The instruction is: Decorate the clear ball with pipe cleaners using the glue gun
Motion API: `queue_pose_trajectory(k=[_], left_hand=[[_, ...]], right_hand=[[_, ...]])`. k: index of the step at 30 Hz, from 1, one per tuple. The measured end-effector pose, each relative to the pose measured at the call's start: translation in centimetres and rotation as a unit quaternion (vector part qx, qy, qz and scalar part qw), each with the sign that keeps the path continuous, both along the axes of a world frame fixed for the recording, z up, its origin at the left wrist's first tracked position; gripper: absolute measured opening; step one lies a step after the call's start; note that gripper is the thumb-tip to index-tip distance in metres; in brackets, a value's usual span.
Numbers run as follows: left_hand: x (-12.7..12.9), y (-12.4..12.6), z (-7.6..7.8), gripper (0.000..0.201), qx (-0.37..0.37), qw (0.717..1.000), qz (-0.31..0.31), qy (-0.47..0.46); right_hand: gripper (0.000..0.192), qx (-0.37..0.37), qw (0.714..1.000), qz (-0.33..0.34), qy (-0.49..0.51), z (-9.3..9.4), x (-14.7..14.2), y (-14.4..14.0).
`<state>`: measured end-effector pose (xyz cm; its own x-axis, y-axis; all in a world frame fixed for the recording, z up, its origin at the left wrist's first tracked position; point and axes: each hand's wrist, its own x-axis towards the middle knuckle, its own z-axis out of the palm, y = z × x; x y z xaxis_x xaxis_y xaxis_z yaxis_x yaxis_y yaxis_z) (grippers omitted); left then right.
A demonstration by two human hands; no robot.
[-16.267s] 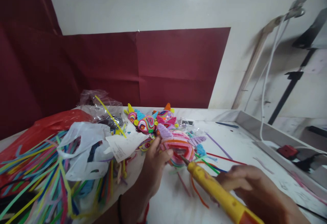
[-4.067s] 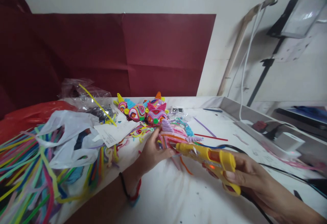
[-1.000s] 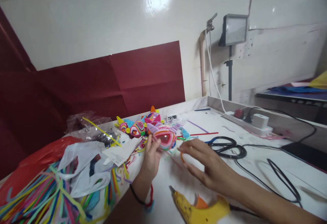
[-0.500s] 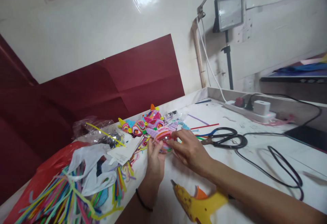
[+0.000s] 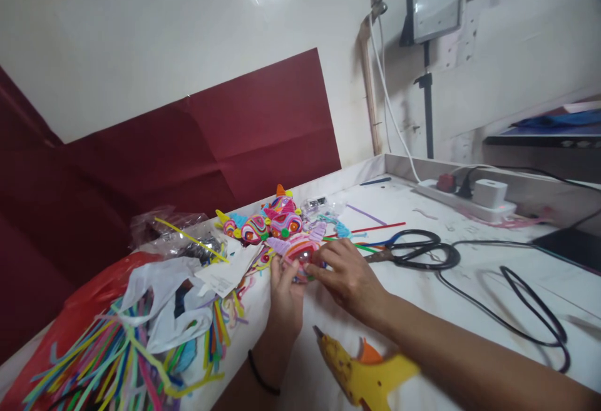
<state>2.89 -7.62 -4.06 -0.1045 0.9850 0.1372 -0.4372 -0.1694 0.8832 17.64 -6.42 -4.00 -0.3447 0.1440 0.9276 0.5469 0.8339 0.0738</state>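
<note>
A pink-striped pipe-cleaner animal head [image 5: 300, 249] with purple ears and a shiny clear dome on its front sits in my left hand [image 5: 285, 292], fingers and thumb closed around its lower left side. My right hand [image 5: 350, 273] is closed at its right side, fingertips pressed against it near the dome. Whether something small is between those fingertips is hidden. Just behind it are several similar pipe-cleaner heads [image 5: 285, 223]. Below my right forearm, a yellow glue gun [image 5: 347, 367] with an orange trigger lies on the white table [image 5: 310, 361].
Bundled colourful pipe cleaners [image 5: 113, 361], a white plastic bag [image 5: 159, 286] and a red bag [image 5: 94, 295] lie at the left. Black-handled scissors [image 5: 422, 251] are at the right, beside a looping black cable [image 5: 539, 304]. A white power strip [image 5: 483, 204] and a lamp [image 5: 434, 7] stand farther back.
The camera view has tilted slightly, so the wall, lamp and power strip sit higher in the picture. Both hands stay on the pipe-cleaner animal head, with the right fingers shifted only a little.
</note>
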Motion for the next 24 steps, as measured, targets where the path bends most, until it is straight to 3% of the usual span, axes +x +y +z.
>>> queue_pose_trajectory(k=[14, 19, 24], left_hand=[[0.0, 0.4, -0.9, 0.035, 0.001, 0.999, 0.013, -0.047], [-0.1, 0.5, -1.3, 0.034, -0.002, 1.0, 0.03, 0.007], [-0.3, -0.3, -0.4, 0.026, 0.028, 0.993, 0.05, 0.099]], right_hand=[[0.028, 0.021, 1.0, -0.011, -0.017, -0.2, -0.1, -0.1], [0.024, 0.004, 1.0, -0.013, -0.02, -0.5, 0.0, -0.4], [0.026, -0.059, 0.998, 0.002, -0.016, -0.6, 0.4, -0.3]])
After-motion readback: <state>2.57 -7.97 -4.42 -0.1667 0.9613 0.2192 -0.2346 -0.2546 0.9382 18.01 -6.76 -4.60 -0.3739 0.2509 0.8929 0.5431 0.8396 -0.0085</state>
